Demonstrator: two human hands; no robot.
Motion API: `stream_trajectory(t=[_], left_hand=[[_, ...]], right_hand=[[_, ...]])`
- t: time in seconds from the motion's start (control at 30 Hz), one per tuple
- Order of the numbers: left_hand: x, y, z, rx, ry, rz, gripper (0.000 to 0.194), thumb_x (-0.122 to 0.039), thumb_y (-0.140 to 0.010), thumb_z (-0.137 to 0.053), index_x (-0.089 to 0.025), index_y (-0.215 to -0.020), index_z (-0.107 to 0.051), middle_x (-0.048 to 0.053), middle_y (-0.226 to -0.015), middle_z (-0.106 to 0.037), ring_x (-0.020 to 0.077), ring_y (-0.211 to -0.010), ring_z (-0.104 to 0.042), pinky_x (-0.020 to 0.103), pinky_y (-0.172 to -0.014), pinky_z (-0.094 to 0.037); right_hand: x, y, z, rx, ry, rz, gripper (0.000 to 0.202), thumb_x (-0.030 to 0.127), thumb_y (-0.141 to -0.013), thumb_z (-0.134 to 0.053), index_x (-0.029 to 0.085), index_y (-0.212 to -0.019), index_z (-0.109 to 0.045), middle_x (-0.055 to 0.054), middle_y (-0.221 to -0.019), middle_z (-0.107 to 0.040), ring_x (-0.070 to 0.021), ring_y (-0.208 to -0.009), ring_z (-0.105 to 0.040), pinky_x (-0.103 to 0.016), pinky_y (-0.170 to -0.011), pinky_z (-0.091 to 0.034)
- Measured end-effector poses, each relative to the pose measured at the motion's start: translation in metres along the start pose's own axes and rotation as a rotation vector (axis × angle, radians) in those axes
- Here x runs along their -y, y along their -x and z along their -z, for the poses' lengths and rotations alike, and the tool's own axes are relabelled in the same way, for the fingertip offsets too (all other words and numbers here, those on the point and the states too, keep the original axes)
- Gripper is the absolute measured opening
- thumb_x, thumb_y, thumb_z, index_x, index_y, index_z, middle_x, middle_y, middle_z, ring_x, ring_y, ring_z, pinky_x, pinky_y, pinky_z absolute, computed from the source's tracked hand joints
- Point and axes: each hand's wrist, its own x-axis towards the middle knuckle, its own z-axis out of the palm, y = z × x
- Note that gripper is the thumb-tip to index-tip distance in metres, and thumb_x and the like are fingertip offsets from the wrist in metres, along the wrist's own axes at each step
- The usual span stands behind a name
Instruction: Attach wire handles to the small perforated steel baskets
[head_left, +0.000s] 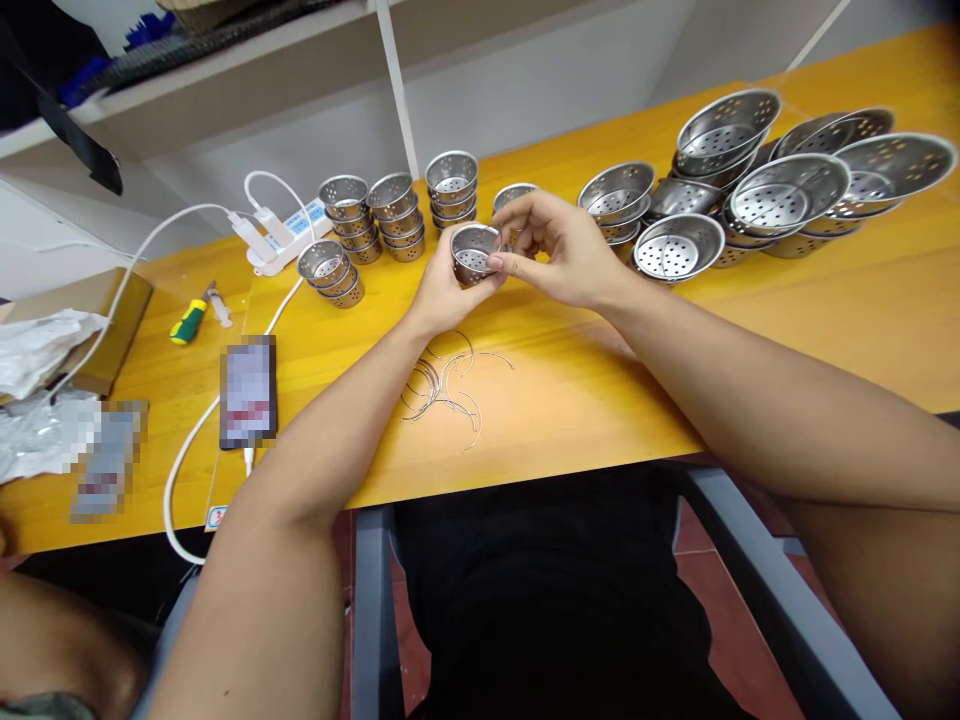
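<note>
So a small perforated cup (471, 262) is cradled in the left hand (444, 288), wrapped round its side with the mouth kept up, most likely so the rim stays reachable. The rim is met from the right by the thumb and fingertips of the right hand (559, 245), which are brought close together. Whether a wire is pinched there too can't be told, it's just too small.

Just behind the right hand a lone cup (515, 192) is half covered, and a cup stack (452, 185) is parked right behind the left hand. Curved wires (437, 388) are spread on the table (570, 400) just below the left hand, presumably so one can be grabbed without a stretch.

Farther left of the left hand, three more stacks (401, 215) are nested, probably to save room. Past the right hand, bigger bowls (791, 190) are piled tilted and overlapping, the sizes seemingly kept apart.

Well left of the left hand, a phone (247, 390) is plugged into a white cable, with a power strip (289, 250) beyond, so its spot is probably set by the lead. Farther left still, a screwdriver (189, 322) is left out of the way.
</note>
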Motion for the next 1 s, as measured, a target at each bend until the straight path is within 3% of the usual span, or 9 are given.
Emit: stream_trajectory(t=[0.17, 0.4, 0.6, 0.83, 1.0], left_hand=[[0.011, -0.002, 0.002, -0.069, -0.022, -0.006, 0.09, -0.079, -0.1, -0.089, -0.032, -0.165, -0.048, 0.014, -0.155, -0.07, 0.0345, -0.148, -0.075, 0.063, -0.136, -0.06], [0.014, 0.0, 0.003, -0.071, -0.041, -0.052, 0.092, -0.083, -0.104, -0.081, -0.034, -0.17, -0.041, 0.015, -0.159, -0.067, 0.0339, -0.15, -0.074, 0.062, -0.135, -0.06], [0.01, -0.001, 0.005, -0.055, -0.031, -0.058, 0.095, -0.086, -0.103, -0.079, -0.035, -0.173, -0.04, 0.016, -0.164, -0.064, 0.0359, -0.155, -0.071, 0.063, -0.138, -0.058], [0.0, -0.002, 0.001, -0.026, -0.084, -0.061, 0.097, -0.083, -0.107, -0.075, -0.038, -0.182, -0.032, 0.015, -0.166, -0.062, 0.0369, -0.159, -0.068, 0.066, -0.143, -0.052], [0.004, 0.0, 0.003, -0.013, -0.086, -0.096, 0.102, -0.08, -0.106, -0.078, -0.039, -0.184, -0.028, 0.015, -0.169, -0.061, 0.0378, -0.162, -0.066, 0.065, -0.145, -0.05]], right_hand=[[-0.001, 0.004, 0.002, -0.029, 0.159, 0.059, 0.059, 0.093, -0.098, -0.082, 0.036, -0.115, -0.082, -0.012, -0.128, -0.083, -0.0379, -0.112, -0.075, -0.061, -0.101, -0.065], [0.004, 0.005, 0.003, 0.034, 0.193, 0.091, 0.054, 0.092, -0.102, -0.077, 0.04, -0.116, -0.088, -0.015, -0.138, -0.08, -0.0475, -0.147, -0.066, -0.07, -0.129, -0.053], [0.001, 0.007, 0.0, 0.046, 0.292, 0.15, 0.053, 0.083, -0.111, -0.069, 0.037, -0.122, -0.091, -0.016, -0.147, -0.079, -0.048, -0.147, -0.071, -0.074, -0.134, -0.053], [0.003, 0.005, 0.004, 0.032, 0.327, 0.109, 0.037, 0.07, -0.111, -0.075, 0.038, -0.119, -0.092, -0.013, -0.129, -0.087, -0.0472, -0.131, -0.08, -0.071, -0.121, -0.064], [-0.003, 0.006, 0.001, 0.072, 0.295, 0.125, 0.034, 0.062, -0.112, -0.075, 0.035, -0.122, -0.093, -0.014, -0.137, -0.083, -0.0459, -0.136, -0.077, -0.071, -0.128, -0.059]])
